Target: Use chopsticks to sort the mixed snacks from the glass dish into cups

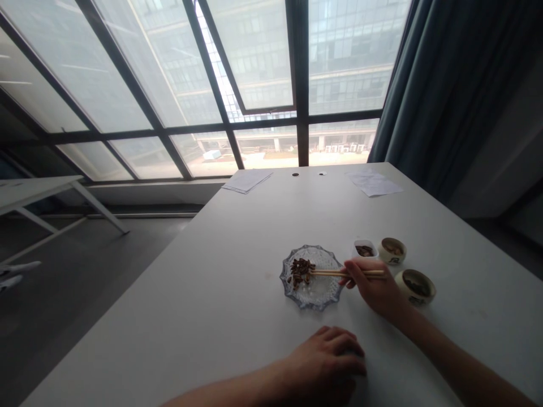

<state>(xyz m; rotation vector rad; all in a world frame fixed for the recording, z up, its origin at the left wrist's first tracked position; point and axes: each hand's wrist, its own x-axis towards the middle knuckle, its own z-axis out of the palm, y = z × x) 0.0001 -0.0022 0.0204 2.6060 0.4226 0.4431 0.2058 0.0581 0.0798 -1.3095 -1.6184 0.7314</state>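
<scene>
**Two chopsticks point(333, 273) from R hand point(375, 287), pointing L at dk pcs point(302, 265)**

Lg windows point(343, 56) across bkgd, one pane tilted open. Below, lg white table point(203, 316). Far R, dk blue curtain point(432, 102); far L, 2nd table point(34, 189). On far end of white table, paper stack point(246, 181) at L, loose paper point(375, 183) at R.

Closer in, slightly R of centre: scalloped glass plate point(326, 261). On near side of plate, apart from rim: L hand point(324, 362), palm down, fingers loosely curled; can't tell if anything under palm. At plate's R side: R hand, closed firmly round chopsticks.

Just R of R wrist, near bowl point(418, 301); further off, far bowl point(392, 259). Btwn far bowl & plate, sm white tub point(363, 242) w/ dk contents, partly behind R hand.

Chopsticks: long axis L–R, almost straight across plate, tips at R edge of dk pcs. Can't tell if tips apart or together, or touching; nothing seen lifted.

Smallest, dk pcs: heaped on plate's L half, directly L of R hand, in line w/ sticks. R hand nearer; L hand off that line, toward near edge.
</scene>
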